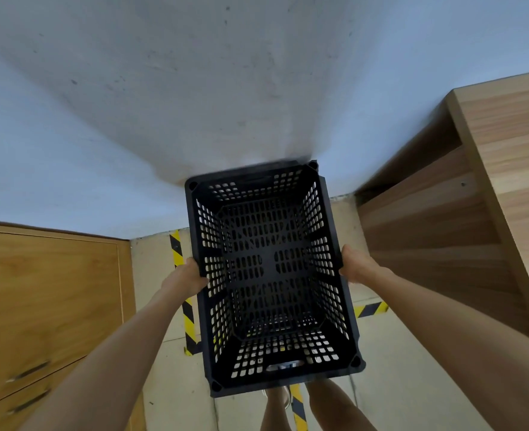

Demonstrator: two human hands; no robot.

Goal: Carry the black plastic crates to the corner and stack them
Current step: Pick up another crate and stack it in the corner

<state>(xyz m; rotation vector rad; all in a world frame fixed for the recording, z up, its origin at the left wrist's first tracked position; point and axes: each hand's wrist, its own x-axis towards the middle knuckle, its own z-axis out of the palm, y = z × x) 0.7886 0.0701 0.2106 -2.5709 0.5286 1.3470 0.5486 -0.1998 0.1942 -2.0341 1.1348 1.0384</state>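
**Head view: one crate held at both long sides, facing the wall corner**

Left hand (190, 275) grips the left long rim of the black crate (269, 275), fingers curled over the edge. Right hand (358, 264) grips the opposite rim likewise. The crate is empty, opening upward, long axis running away from the person toward the wall (194, 88). Its far end sits close to the wall. A wooden cabinet (45, 290) bounds the left, a wooden shelf unit (474, 213) the right. Hazard tape (176, 248) marks the floor (397, 368) below.

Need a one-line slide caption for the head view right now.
Both hands, left and right, carry an empty black crate toward the wall.
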